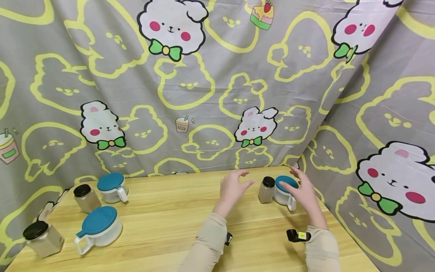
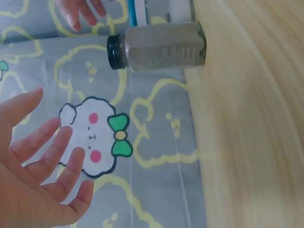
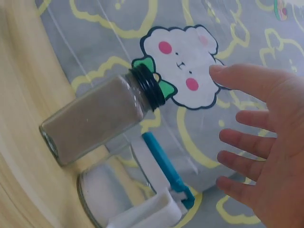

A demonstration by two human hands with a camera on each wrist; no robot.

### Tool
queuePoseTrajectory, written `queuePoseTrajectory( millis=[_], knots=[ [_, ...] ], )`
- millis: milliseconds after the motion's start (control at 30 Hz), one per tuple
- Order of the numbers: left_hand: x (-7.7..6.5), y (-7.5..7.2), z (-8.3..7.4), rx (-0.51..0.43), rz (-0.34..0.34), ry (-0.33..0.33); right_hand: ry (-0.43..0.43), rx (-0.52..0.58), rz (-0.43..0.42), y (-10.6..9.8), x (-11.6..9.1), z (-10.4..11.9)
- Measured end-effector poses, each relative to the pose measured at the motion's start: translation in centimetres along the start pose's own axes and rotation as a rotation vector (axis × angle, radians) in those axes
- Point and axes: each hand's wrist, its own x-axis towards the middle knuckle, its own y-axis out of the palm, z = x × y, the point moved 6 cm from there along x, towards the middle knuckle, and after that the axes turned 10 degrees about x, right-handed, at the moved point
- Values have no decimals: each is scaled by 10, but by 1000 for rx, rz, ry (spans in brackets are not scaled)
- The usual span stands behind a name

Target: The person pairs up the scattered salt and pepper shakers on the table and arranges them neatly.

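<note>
A glass jar with a black lid (image 1: 266, 190), filled with greyish-brown powder, stands at the right of the table. Close beside it is a clear container with a blue lid and white handle (image 1: 283, 194), holding something white. My left hand (image 1: 233, 187) hovers left of the jar, fingers spread and apart from it. Above and right of the blue-lidded container is my right hand (image 1: 303, 189), its fingers loosely bent around air. In the right wrist view, the jar (image 3: 97, 118) and the container (image 3: 114, 185) both stand clear of that hand (image 3: 270, 137).
At the table's left stand two more black-lidded jars (image 1: 86, 199) (image 1: 45, 240) and two blue-lidded containers (image 1: 112, 189) (image 1: 102, 228) with white handles. A patterned grey curtain (image 1: 204, 98) hangs along the back and right edges of the wooden table (image 1: 163, 226).
</note>
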Motion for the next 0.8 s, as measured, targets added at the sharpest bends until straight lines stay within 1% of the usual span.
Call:
queuePoseTrajectory(
  millis=[167, 300, 500, 667, 800],
  knots=[
    [-4, -10, 6, 1, -11, 16, -43, 2, -13, 6, -2, 8],
    [-7, -17, 10, 11, -8, 32, -98, 5, -40, 9, -2, 15],
    [-12, -30, 16, 19, -25, 67, -169, 16, -68, 16, -2, 23],
    [-15, -39, 21, 59, -44, 91, -216, 12, -88, 21, -2, 31],
    [-19, -45, 25, 89, -54, 94, -240, -2, -95, 26, -1, 38]
  ],
)
